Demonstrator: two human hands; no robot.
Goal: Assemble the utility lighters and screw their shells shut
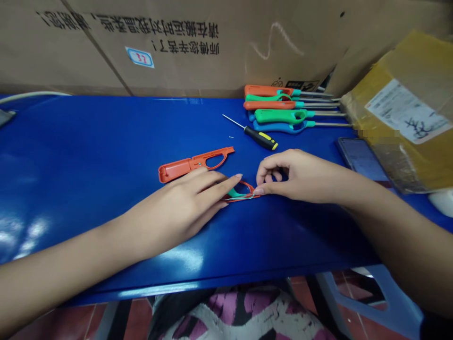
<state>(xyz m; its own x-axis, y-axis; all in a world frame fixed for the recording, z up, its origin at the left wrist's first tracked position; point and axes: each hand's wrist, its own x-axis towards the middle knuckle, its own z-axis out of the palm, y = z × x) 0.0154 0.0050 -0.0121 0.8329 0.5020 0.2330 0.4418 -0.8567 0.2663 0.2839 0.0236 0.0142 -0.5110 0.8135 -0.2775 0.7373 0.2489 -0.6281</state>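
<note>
An orange lighter casing half (pixel 249 186) lies on the blue table, partly covered by my left hand (pixel 193 200). That hand holds it down with the fingers reaching over it; the thumb is hidden. Inside this half sit a green trigger (pixel 233 192) and a thin pale wire (pixel 242 196) along its lower edge. At the narrow right end, my right hand (pixel 290 177) pinches thumb and forefinger where the wire ends, its other fingers curled. The matching orange casing half (pixel 180 168), inner side up, lies just beyond my left hand.
A black-and-yellow screwdriver (pixel 262 138) and a tiny metal pin or screw (pixel 231 137) lie farther back. Several long-nosed lighters (pixel 279 115) are stacked at the back right. A phone (pixel 361 158) rests by a taped parcel (pixel 406 118). A cardboard box (pixel 198 71) walls the rear edge.
</note>
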